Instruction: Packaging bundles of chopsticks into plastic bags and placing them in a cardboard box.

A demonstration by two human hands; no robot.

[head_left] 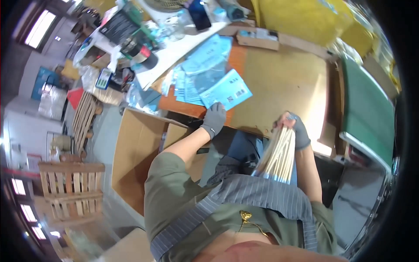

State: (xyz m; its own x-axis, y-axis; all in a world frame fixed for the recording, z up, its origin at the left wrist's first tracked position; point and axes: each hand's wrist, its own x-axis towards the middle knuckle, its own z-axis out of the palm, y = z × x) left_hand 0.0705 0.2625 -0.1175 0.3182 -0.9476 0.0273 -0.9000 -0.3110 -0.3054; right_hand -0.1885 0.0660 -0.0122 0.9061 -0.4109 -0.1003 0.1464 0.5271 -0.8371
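My left hand (214,118), in a grey glove, is at the near corner of a blue printed packet (227,91). Its fingers close on that corner; the thumb is hidden. The packet lies over a loose pile of similar blue packets (185,87) at the table's left part. My right hand (297,130), gloved with bare fingertips showing, grips a bundle of thin pale wooden sticks (278,153) by its upper end. The bundle hangs down toward my lap, and its lower ends look bluish-white. What the sticks are exactly, I cannot tell.
A brown tabletop (279,83) spans the front. To the left stand an open cardboard box (131,153) and a white table (168,54) with a dark bottle (142,54) and a phone (199,16). A green board (366,105) borders the right; a small carton (257,41) sits at the back.
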